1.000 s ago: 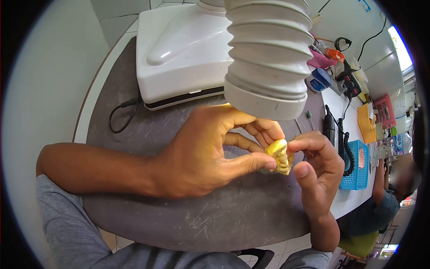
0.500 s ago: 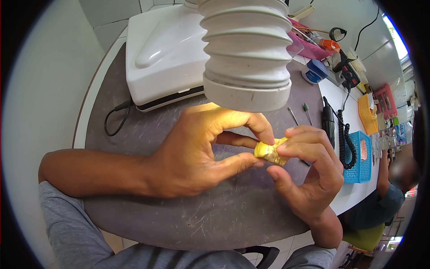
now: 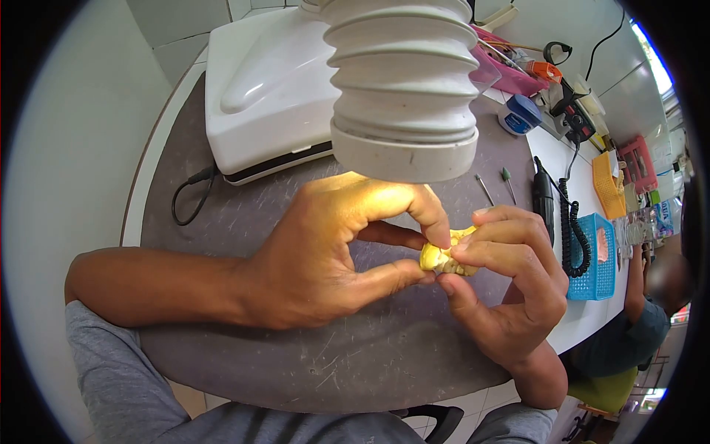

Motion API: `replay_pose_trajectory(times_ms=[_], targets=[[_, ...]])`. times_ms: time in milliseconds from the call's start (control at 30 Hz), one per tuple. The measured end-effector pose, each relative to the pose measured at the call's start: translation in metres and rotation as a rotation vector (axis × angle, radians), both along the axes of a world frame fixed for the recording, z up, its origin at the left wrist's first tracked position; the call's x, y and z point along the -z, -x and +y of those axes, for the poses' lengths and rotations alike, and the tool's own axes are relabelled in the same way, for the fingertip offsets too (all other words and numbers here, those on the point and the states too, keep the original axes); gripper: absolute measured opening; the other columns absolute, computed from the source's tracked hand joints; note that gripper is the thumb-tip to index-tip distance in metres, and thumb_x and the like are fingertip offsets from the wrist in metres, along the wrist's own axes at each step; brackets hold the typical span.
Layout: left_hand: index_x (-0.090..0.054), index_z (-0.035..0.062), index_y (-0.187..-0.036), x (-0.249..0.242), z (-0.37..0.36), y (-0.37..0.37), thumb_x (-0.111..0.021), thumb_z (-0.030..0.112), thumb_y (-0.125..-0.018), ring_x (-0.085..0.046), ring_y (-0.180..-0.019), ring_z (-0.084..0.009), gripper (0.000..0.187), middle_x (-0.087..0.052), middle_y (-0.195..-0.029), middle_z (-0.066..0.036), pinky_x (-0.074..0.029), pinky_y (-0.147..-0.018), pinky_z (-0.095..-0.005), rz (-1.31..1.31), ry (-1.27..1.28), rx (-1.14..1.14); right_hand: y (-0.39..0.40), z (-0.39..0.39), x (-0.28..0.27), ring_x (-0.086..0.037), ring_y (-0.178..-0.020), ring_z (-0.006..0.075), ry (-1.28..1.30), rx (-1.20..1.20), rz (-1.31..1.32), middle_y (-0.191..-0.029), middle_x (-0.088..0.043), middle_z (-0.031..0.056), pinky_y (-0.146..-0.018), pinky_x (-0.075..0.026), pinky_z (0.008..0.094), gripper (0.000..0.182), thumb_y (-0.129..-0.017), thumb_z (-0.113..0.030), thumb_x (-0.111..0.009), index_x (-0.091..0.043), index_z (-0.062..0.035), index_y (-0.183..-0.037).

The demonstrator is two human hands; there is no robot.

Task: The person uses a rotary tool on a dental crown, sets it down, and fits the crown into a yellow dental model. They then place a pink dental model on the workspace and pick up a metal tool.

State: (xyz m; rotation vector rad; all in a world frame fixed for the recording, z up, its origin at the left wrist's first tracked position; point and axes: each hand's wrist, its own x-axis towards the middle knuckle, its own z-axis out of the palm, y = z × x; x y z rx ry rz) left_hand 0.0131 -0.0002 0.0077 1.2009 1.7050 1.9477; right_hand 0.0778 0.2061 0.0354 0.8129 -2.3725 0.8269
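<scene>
Under the hose mouth, a small yellow dental cast (image 3: 437,259) with tooth-like bumps is lit brightly. My left hand (image 3: 318,255) pinches its left end between thumb and curled fingers. From the other side, my right hand (image 3: 521,270) has its fingertips pressed on the cast's right part, with the thumb tip close below it. The fingers cover much of the cast, so its far side is hidden.
A ribbed white hose (image 3: 403,152) hangs just above my hands, beside a white machine (image 3: 270,81). Rotary burs (image 3: 507,177), a black handpiece (image 3: 543,200) and a blue basket (image 3: 603,285) lie to the right. Another person (image 3: 629,337) sits at far right.
The cast has been turned slightly between my fingers, showing more of its tooth-like side. My right thumb has moved in closer to it, while my left hand has barely shifted.
</scene>
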Motion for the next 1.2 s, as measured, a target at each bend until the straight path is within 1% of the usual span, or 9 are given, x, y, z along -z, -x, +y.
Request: replay_pose_trajectory(times_ms=[300, 933, 1067, 1100, 1133, 1167, 1200], targets=[[-0.058, 0.0002, -0.101, -0.0001, 0.0002, 0.0006, -0.071, -0.005, -0.081, -0.061, -0.106, -0.0197, 0.024, -0.056, -0.107, -0.012, -0.054, -0.096, -0.0341, 0.03, -0.014, 0.014, -0.0015, -0.0008, -0.0004, -0.062, -0.091, 0.0295, 0.004, 0.008, -0.002, -0.083, -0.065, 0.0104, -0.081, -0.05, 0.0386, 0.023, -0.071, -0.008, -0.078, -0.066, -0.0013, -0.09], [-0.059, 0.0002, -0.1, -0.0011, 0.0, 0.0005, -0.073, -0.004, -0.081, -0.061, -0.105, -0.0193, 0.025, -0.057, -0.106, -0.012, -0.056, -0.093, -0.0315, 0.062, -0.018, 0.021, -0.0024, 0.0003, -0.001, -0.062, -0.094, 0.0306, 0.008, 0.001, 0.004, -0.084, -0.065, 0.0116, -0.083, -0.05, 0.0393, 0.021, -0.072, -0.008, -0.077, -0.065, -0.0006, -0.088], [-0.058, 0.0, -0.101, -0.0013, 0.0008, -0.0002, -0.071, -0.005, -0.081, -0.06, -0.106, -0.0199, 0.024, -0.056, -0.106, -0.012, -0.056, -0.093, -0.0312, 0.047, 0.001, 0.012, -0.0029, 0.0037, -0.0025, -0.062, -0.095, 0.0309, 0.037, -0.022, 0.019, -0.085, -0.064, 0.0126, -0.085, -0.049, 0.0401, 0.02, -0.078, -0.011, -0.074, -0.062, 0.0009, -0.089], [-0.057, -0.0005, -0.102, -0.0015, 0.0017, -0.0011, -0.07, -0.006, -0.081, -0.06, -0.108, -0.0202, 0.025, -0.055, -0.107, -0.011, -0.056, -0.094, -0.0312, -0.036, -0.018, 0.03, -0.0034, 0.0047, -0.0028, -0.061, -0.096, 0.0308, 0.056, -0.028, 0.015, -0.086, -0.063, 0.0134, -0.085, -0.049, 0.0402, 0.02, -0.08, -0.013, -0.072, -0.061, 0.0016, -0.09], [-0.056, -0.0009, -0.103, -0.0019, 0.0022, -0.0018, -0.069, -0.007, -0.082, -0.059, -0.109, -0.0205, 0.026, -0.054, -0.108, -0.011, -0.056, -0.094, -0.0312, -0.118, -0.036, 0.048, -0.0039, 0.0057, -0.0022, -0.061, -0.096, 0.0308, 0.058, -0.027, 0.017, -0.086, -0.063, 0.0134, -0.085, -0.049, 0.0402, 0.02, -0.08, -0.013, -0.072, -0.061, 0.0016, -0.09], [-0.056, -0.0009, -0.103, -0.0036, 0.0022, -0.0029, -0.069, -0.007, -0.082, -0.059, -0.109, -0.0205, 0.026, -0.054, -0.108, -0.011, -0.056, -0.094, -0.0312, -0.116, -0.033, 0.05, -0.0046, 0.0068, -0.0011, -0.061, -0.097, 0.0305, 0.121, -0.034, -0.015, -0.088, -0.062, 0.014, -0.085, -0.049, 0.0392, 0.022, -0.082, -0.014, -0.071, -0.06, 0.0021, -0.091], [-0.055, -0.0013, -0.105, -0.0062, 0.0021, -0.0041, -0.069, -0.007, -0.082, -0.059, -0.111, -0.0207, 0.027, -0.052, -0.109, -0.01, -0.056, -0.095, -0.0313, -0.221, -0.021, 0.071, -0.005, 0.0075, -0.0003, -0.06, -0.097, 0.0301, 0.184, -0.041, -0.047, -0.089, -0.061, 0.0145, -0.085, -0.048, 0.0382, 0.023, -0.083, -0.015, -0.07, -0.059, 0.0025, -0.093]])
